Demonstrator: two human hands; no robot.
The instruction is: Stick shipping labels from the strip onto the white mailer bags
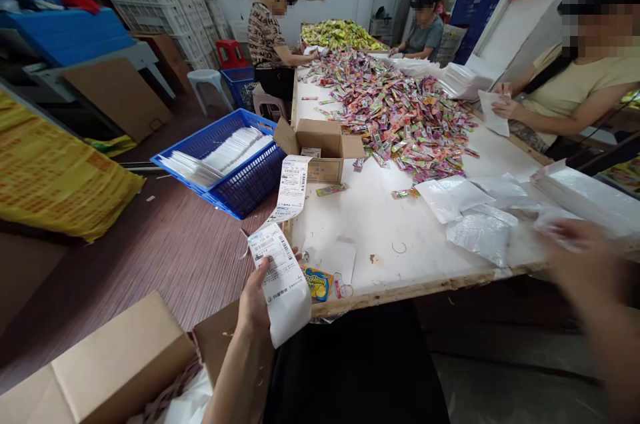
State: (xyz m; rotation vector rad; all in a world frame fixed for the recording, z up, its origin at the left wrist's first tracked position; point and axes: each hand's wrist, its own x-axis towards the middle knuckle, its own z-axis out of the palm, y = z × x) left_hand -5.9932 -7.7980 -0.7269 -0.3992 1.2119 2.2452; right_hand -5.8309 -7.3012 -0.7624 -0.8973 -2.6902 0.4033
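Note:
My left hand (254, 303) is closed on a strip of printed shipping labels (284, 281), with the thumb on top. The strip trails back to the small cardboard box (324, 171) on the table. My right hand (575, 241) is smeared by motion over the white padded mailers (483, 234) at the table's right side. Whether its fingers grip one of them does not show. Beside the label strip, at the table's front edge, lies a yellow and blue candy packet (318, 283).
A large heap of colourful candy packets (400, 114) covers the table's middle. The blue basket (257, 177) at left holds white envelopes. An opened carton (120, 351) stands at lower left. One co-worker (575, 97) handles a white mailer at right; two others stand farther back.

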